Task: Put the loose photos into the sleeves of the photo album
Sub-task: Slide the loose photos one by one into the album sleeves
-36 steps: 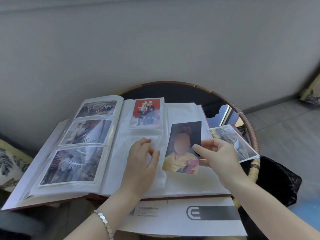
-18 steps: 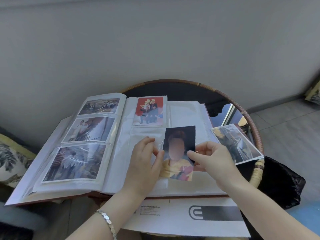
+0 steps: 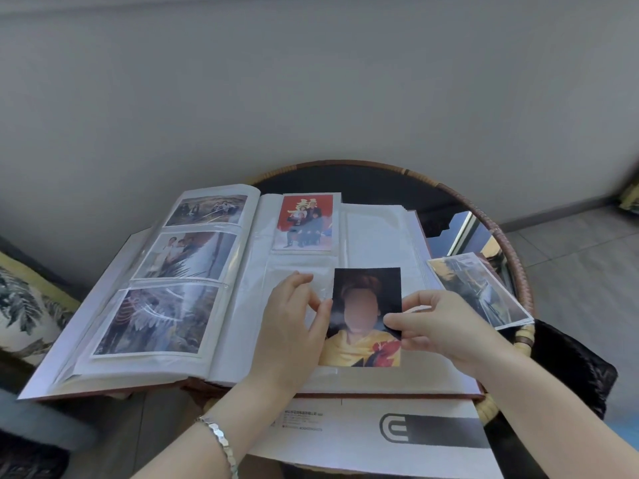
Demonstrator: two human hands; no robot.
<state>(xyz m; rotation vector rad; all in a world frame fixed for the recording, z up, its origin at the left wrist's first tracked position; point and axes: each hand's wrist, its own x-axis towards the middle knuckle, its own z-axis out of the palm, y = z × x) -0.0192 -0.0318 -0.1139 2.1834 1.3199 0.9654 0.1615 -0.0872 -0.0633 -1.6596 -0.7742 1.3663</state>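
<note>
The photo album lies open on a round table. Its left page holds three sleeved photos, and a red photo sits in the top sleeve of the right page. My right hand pinches the right edge of a portrait photo with a dark background and yellow clothing. My left hand rests on the clear middle sleeve and pinches its plastic edge beside the portrait's left side. The portrait lies over the right page, outside the sleeve.
A small pile of loose photos lies on the table to the right of the album. A white envelope with a dark logo sticks out under the album's near edge. The table has a woven rim. A patterned cushion sits at the left.
My right hand has brought the portrait photo leftward and lower, until its left edge meets my left hand's fingers at the middle sleeve. My left hand has stayed on that sleeve.
</note>
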